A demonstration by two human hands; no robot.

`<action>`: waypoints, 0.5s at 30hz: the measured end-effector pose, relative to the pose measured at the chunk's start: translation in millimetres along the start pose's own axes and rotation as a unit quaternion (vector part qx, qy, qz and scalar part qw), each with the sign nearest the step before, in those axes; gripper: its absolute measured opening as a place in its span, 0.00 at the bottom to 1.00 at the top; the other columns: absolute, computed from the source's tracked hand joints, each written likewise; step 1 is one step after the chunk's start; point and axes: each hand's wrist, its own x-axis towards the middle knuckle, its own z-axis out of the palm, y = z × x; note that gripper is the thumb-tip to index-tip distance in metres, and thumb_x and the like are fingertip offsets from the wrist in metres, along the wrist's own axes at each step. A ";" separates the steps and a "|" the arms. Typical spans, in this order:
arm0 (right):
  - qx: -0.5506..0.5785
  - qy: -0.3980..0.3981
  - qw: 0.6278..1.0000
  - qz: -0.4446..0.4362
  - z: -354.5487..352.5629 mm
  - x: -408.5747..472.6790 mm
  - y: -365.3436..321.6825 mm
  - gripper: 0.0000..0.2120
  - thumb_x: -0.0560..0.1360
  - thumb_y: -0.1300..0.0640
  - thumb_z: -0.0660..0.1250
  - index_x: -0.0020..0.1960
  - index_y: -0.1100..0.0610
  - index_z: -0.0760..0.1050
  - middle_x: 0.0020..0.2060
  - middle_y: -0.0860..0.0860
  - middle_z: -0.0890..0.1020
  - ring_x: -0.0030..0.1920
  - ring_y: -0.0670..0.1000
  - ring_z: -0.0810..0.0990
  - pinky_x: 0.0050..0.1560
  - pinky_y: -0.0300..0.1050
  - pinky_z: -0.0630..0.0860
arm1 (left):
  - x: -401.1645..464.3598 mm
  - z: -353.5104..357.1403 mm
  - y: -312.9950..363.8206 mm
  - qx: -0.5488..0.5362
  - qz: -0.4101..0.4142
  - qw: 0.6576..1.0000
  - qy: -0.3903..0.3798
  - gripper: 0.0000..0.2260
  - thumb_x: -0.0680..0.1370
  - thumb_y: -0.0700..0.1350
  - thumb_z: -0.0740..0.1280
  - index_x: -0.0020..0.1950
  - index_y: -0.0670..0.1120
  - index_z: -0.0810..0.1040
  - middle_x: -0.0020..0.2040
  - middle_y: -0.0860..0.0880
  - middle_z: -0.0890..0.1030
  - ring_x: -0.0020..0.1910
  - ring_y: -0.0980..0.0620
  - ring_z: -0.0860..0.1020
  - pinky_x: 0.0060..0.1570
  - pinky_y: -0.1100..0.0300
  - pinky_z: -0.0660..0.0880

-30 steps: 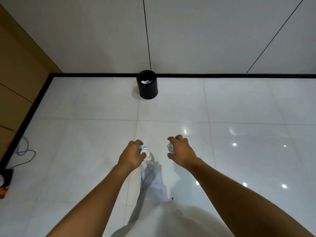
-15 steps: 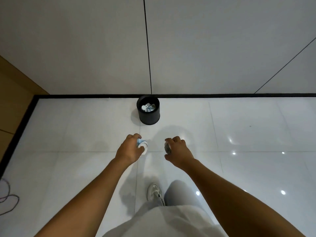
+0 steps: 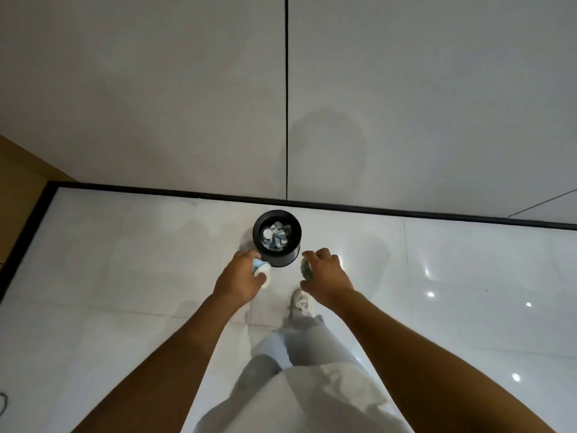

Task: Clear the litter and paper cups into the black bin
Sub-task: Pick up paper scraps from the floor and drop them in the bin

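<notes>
Left hand (image 3: 239, 281) grips a small white-and-blue paper cup (image 3: 261, 271), fingers curled round it; right hand (image 3: 324, 278) grips a crumpled grey-green scrap of litter (image 3: 306, 269); the round black plastic bin (image 3: 277, 238), already w/ crumpled paper inside, stands on the floor just ahead of & between both hands. Likely risk: neither hand is over the opening yet, so letting go now would prob drop cup or scrap beside the rim, & a light cup could bounce off the litter pile inside. No brand, label or writing readable on cup, scrap or bin.

The black bin (image 3: 277, 238) is now much nearer, just in front of both hands, and its paper litter (image 3: 276, 235) inside is seen more clearly than before.
</notes>
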 end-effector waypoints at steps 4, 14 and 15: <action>-0.012 -0.025 1.000 0.007 -21.3 60.3 -1.0 0.29 0.72 0.57 0.68 0.71 0.53 0.64 0.64 0.55 0.68 0.64 0.57 0.66 0.59 0.50 0.75 | 54.6 -12.6 10.2 -0.024 -0.020 0.999 -0.006 0.17 0.76 0.46 0.67 0.64 0.46 0.71 0.60 0.45 0.73 0.55 0.45 0.75 0.49 0.60 0.69; 0.017 -0.048 0.998 0.034 0.4 197.5 -19.6 0.34 0.72 0.54 0.70 0.74 0.52 0.59 0.67 0.55 0.67 0.65 0.57 0.66 0.60 0.49 0.72 | 156.5 -14.7 -32.4 -0.019 -0.081 0.996 -0.033 0.18 0.77 0.46 0.67 0.65 0.47 0.70 0.62 0.45 0.72 0.55 0.45 0.75 0.49 0.58 0.72; 0.025 -0.041 0.998 0.033 6.4 213.8 -21.6 0.34 0.73 0.54 0.70 0.74 0.53 0.59 0.68 0.56 0.66 0.66 0.58 0.66 0.60 0.49 0.72 | 166.0 -12.1 -38.8 -0.021 -0.083 0.996 -0.029 0.18 0.77 0.46 0.66 0.65 0.47 0.69 0.62 0.45 0.73 0.55 0.46 0.75 0.49 0.58 0.72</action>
